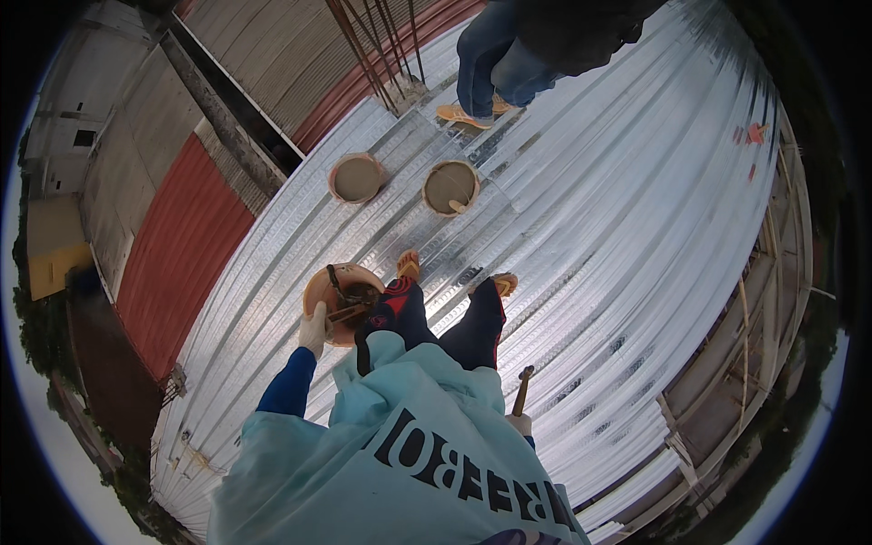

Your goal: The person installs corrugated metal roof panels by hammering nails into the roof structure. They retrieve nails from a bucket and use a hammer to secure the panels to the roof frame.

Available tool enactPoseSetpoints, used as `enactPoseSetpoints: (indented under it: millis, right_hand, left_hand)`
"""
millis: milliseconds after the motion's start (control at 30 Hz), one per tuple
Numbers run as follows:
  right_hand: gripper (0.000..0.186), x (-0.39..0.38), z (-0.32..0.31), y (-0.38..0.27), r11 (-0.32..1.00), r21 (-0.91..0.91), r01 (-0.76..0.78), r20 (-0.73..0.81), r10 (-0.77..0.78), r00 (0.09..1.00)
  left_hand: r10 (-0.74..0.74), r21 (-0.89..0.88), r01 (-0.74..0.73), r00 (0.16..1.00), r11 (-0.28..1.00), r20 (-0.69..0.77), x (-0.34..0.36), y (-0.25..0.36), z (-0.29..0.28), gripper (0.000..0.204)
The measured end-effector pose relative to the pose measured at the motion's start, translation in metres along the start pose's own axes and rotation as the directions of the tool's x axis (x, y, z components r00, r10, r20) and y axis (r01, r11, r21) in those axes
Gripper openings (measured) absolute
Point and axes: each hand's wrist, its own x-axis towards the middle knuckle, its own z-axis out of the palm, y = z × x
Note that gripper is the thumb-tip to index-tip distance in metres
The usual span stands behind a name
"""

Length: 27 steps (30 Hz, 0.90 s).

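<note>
Gloved left hand grasps a round, orange-tan bucket by its edge beside the wearer's left leg, over ridged, silvery metal sheeting, as the pale-gloved right hand clasps a slim brown handle.

The blue-sleeved left arm reaches forward and slightly outward; the left hand, pale-gloved, is closed in a grip; the right hand is low at the right side, partly hidden, and also grips.
</note>
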Motion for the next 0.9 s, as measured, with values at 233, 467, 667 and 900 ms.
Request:
enactPoseSetpoints:
  millis: [233, 467, 667, 900]
  right_hand:
    - [0.006, 0.120, -0.152, -0.085, 0.987, -0.128, 0.102, 0.029, -0.099, 0.995]
    - [0.011, 0.228, -0.327, -0.153, 0.909, -0.257, 0.329, -0.106, -0.365, 0.925]
    - [0.010, 0.275, -0.419, -0.195, 0.928, -0.175, 0.330, -0.137, -0.355, 0.925]
    - [0.009, 0.319, -0.451, -0.210, 0.981, -0.094, 0.168, -0.032, -0.171, 0.985]
  left_hand:
    - [0.096, -0.006, -0.096, 0.993, 0.995, -0.076, -0.065, 0.040, 0.107, 0.066]
    - [0.062, -0.030, -0.067, 0.990, 0.997, -0.127, -0.116, 0.045, 0.182, 0.071]
    - [-0.109, -0.145, 0.092, 0.987, 0.985, -0.114, -0.134, 0.042, 0.278, 0.071]
    - [-0.240, -0.131, 0.229, 0.968, 0.965, -0.077, -0.126, 0.032, 0.389, 0.074]
